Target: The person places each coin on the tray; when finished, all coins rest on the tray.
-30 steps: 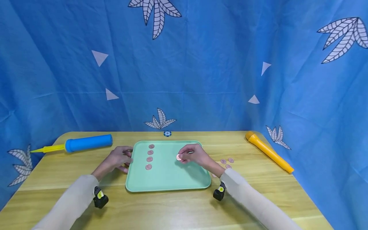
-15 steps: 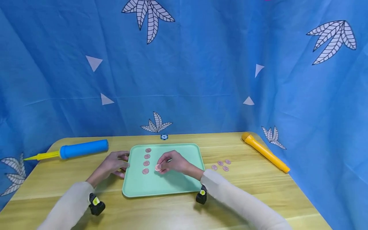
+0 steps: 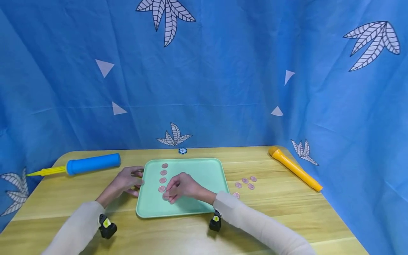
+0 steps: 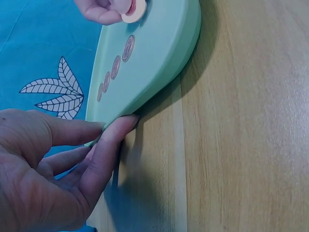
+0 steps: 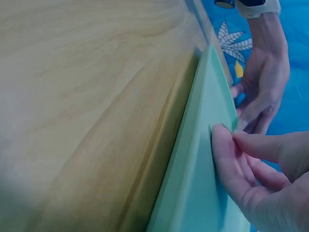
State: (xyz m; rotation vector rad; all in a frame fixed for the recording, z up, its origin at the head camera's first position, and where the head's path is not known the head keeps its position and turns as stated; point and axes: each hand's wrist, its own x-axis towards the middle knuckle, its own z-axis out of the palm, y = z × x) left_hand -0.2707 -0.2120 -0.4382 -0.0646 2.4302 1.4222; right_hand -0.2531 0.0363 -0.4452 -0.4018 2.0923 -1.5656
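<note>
My right hand [image 3: 184, 186] pinches a copper-coloured coin [image 3: 165, 196] between thumb and fingers, low over the pale green tray [image 3: 200, 171]. Several like coins [image 3: 163, 172] lie in a column along the tray's left side; the held coin is just past the column's near end. At the tray's left edge is my left hand [image 3: 127, 180]. The left wrist view shows its thumb and fingers [image 4: 123, 126] gripping the rim, and the held coin [image 4: 136, 12] tilted above the tray. From the right wrist view, that coin appears edge-on, partly hidden by the fingertips.
Several more coins [image 3: 245, 180] lie on the wooden table [image 3: 178, 237] right of the tray. A blue and yellow hand pump [image 3: 94, 164] lies at the left, an orange toy microphone [image 3: 294, 169] at the right. A poker chip [image 3: 182, 151] sits by the back edge, before a blue curtain [image 3: 204, 78].
My right hand has carried the coin leftward and nearer to me, from mid-tray to the column's near end. Table coins have come out from behind the forearm. The left hand stays at the rim.
</note>
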